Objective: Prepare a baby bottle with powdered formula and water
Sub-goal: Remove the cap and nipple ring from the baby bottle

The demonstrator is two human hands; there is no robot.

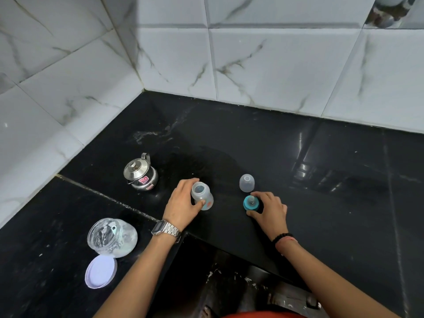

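A clear baby bottle stands upright and uncapped on the black counter. My left hand wraps around its left side. My right hand grips the teal collar with its teat, which rests on the counter to the right of the bottle. The translucent dome cap stands alone just behind the collar. A clear jar of white powder with a scoop inside sits open at the near left. Its white lid lies beside it. A small steel kettle stands left of the bottle.
Marble-patterned wall tiles close off the counter at the back and left, forming a corner. The counter's front edge steps inward between my arms, with a dark floor below. A wet smear marks the counter near the corner.
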